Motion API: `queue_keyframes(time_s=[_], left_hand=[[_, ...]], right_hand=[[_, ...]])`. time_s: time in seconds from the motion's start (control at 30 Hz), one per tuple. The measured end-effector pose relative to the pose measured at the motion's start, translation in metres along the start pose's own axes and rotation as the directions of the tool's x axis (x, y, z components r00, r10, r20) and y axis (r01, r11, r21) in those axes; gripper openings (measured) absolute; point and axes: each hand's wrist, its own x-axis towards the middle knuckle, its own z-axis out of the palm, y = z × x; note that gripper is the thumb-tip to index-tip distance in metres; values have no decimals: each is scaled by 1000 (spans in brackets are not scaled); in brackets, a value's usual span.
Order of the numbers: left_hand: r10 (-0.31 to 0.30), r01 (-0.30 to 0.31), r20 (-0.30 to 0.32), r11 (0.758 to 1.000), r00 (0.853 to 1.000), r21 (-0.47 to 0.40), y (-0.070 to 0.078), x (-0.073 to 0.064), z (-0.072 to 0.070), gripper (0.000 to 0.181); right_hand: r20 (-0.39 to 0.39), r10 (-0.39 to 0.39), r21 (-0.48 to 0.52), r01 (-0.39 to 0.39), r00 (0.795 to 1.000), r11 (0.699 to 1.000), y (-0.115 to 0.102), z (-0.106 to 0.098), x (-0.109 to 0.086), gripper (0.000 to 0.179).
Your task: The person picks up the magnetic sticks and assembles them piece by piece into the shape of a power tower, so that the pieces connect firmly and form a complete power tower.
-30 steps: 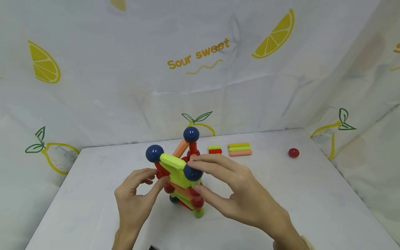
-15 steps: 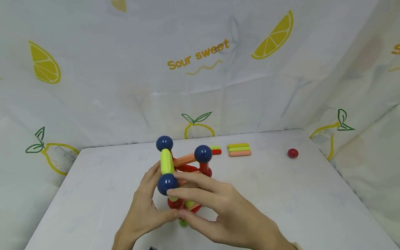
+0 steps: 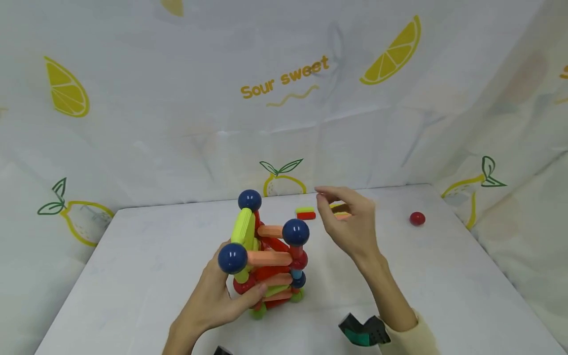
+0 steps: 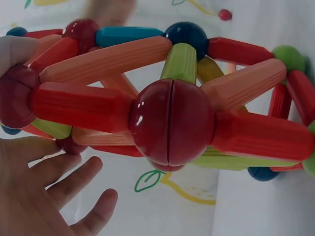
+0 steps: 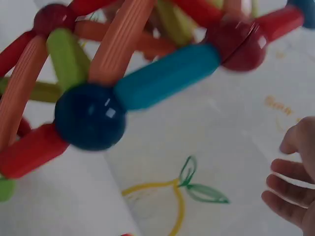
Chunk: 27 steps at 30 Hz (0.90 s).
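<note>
A tall tower of magnetic rods and balls (image 3: pixel 268 258) stands on the table, built of red, salmon, lime and blue pieces. Dark blue balls (image 3: pixel 296 232) top its corners. My left hand (image 3: pixel 210 303) holds its left side, thumb across the front and fingers mostly hidden behind. In the left wrist view a large red ball (image 4: pixel 172 123) fills the middle, with the left hand's lower fingers (image 4: pixel 74 189) spread below. My right hand (image 3: pixel 355 224) hovers to the tower's right, fingers loosely bent, nothing visible in them. It is also apart from the tower in the right wrist view.
Behind the tower lie a short lime rod and a red rod (image 3: pixel 305 215). More loose rods (image 3: pixel 342 216) show partly behind the right hand. A red ball (image 3: pixel 417 218) lies far right. A lemon-printed white cloth (image 3: pixel 199 123) hangs at the table's back.
The tower has turned, bringing its right side and a salmon rod at the front into view. My right hand has left it and moved right and back; my left hand keeps hold.
</note>
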Motion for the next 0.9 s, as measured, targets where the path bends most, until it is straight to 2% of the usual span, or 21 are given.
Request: queue_keyframes(time_s=[0.07, 0.1, 0.17, 0.23, 0.3, 0.33, 0.37, 0.43, 0.5, 0.57, 0.73, 0.9], left_hand=[[9, -9, -3, 1000, 1000, 30, -2, -2, 1, 76], [3, -3, -3, 999, 1000, 40, -2, -3, 2, 75], [0, 0, -6, 998, 1000, 57, -4, -4, 4, 76], [-4, 5, -9, 998, 1000, 64, -4, -5, 6, 74], [-7, 7, -10, 998, 1000, 58, -5, -5, 8, 74], [-2, 2, -14, 998, 1000, 64, -5, -4, 8, 73], [-12, 13, -13, 998, 1000, 67, -4, -5, 9, 72], [-6, 7, -11, 998, 1000, 56, -4, -4, 9, 71], [-8, 9, -6, 998, 1000, 54, -3, -4, 9, 71], [-14, 14, -1, 999, 1000, 49, -3, -4, 9, 72], [15, -15, 0, 1000, 1000, 24, -5, -1, 8, 69], [28, -28, 11, 999, 1000, -19, -6, 0, 6, 72]], right_hand=[[146, 119, -120, -102, 982, 988, 24, 11, -1, 22], [221, 169, -178, -131, 960, 975, 35, 17, -2, 24], [357, 256, -301, -148, 898, 942, 56, 28, -5, 29], [461, 327, -391, -142, 825, 909, 72, 38, -9, 33], [529, 384, -455, -129, 756, 881, 85, 46, -11, 36], [552, 404, -479, -120, 730, 870, 89, 49, -12, 37], [570, 419, -495, -112, 707, 862, 93, 52, -13, 38], [587, 441, -520, -102, 679, 848, 99, 56, -14, 40], [590, 442, -530, -89, 675, 843, 103, 58, -16, 40], [588, 437, -537, -75, 680, 840, 107, 60, -18, 39], [577, 428, -545, -62, 696, 836, 111, 60, -23, 31], [583, 399, -501, -73, 708, 862, 113, 55, -27, 20]])
